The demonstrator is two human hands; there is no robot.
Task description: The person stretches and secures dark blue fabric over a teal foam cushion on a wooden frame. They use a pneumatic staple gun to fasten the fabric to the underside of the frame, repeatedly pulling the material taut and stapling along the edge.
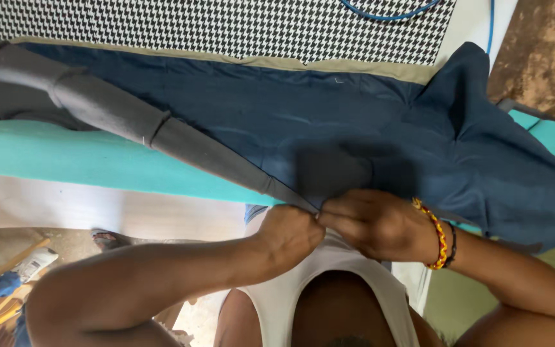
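Together, left hand (288, 232) and right hand (370, 225) pinch the grey strip (213, 154) at navy cloth's (354, 122) near edge.

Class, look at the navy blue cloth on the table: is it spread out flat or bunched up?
Mostly spread: the navy cloth lies flat across the table, bunching only at its right end. Both hands pinch its near edge.
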